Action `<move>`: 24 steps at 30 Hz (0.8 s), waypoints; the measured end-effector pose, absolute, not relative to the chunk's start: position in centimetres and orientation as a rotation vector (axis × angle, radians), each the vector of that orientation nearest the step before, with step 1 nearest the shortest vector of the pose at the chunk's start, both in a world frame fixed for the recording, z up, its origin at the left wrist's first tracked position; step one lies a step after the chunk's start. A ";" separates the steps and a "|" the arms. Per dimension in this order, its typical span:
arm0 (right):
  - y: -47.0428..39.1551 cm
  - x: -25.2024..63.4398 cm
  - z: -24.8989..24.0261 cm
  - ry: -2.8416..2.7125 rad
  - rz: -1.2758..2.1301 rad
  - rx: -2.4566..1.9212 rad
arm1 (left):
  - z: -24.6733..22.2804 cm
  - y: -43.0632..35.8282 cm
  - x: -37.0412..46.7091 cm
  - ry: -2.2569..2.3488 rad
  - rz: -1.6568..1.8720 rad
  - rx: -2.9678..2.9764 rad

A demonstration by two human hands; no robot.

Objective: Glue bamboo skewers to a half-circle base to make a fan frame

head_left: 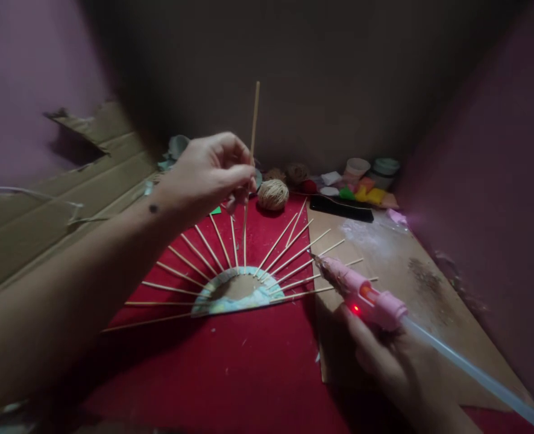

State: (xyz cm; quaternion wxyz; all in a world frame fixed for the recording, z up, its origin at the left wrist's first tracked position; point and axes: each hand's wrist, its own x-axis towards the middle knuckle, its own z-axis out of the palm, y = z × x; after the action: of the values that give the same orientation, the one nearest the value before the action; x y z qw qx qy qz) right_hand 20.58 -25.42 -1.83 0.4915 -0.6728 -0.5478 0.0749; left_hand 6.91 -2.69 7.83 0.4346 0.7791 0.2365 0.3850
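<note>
Between the fingertips of my left hand (222, 169) is a thin wooden stick (255, 117), held upright above the fan-shaped piece. That piece has a half-round base (240, 289) with a pale blue, patchy rim and a bare tan middle. Several thin sticks (289, 260) spread outward from its curved edge. My right hand (380, 355) is wrapped around a pink hot glue gun (361, 289) with a red light lit. Its dark nozzle points left, near the sticks on the right. A long translucent glue stick (470, 361) runs out of its back.
A ball of twine (273, 194) sits behind the fan on the red surface (249, 374). Brown board (430, 289) lies to the right, with a black flat bar (340, 209) on it. Cups (356, 167) and coloured scraps line the back wall. Cardboard (113, 157) leans at left.
</note>
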 end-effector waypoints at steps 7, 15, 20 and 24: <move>-24.2 18.6 -0.9 -1.267 0.480 -1.553 | 4.4 -2.5 2.6 0.719 0.894 1.694; -21.7 16.9 0.4 -1.421 0.571 -1.557 | 2.5 -2.6 1.1 0.705 0.877 1.609; -20.6 15.7 0.2 -1.445 0.561 -1.596 | 1.4 -2.1 0.5 0.784 0.821 1.576; -20.5 15.1 -0.3 -1.460 0.510 -1.627 | 1.0 -1.9 0.7 0.823 0.785 1.552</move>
State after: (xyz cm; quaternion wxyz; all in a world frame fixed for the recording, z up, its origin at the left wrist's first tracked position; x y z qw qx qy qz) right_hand 15.07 -20.45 -0.28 0.4333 -0.6532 -0.5862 0.2049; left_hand 0.70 -1.86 0.98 0.5717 0.6618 0.3510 0.3348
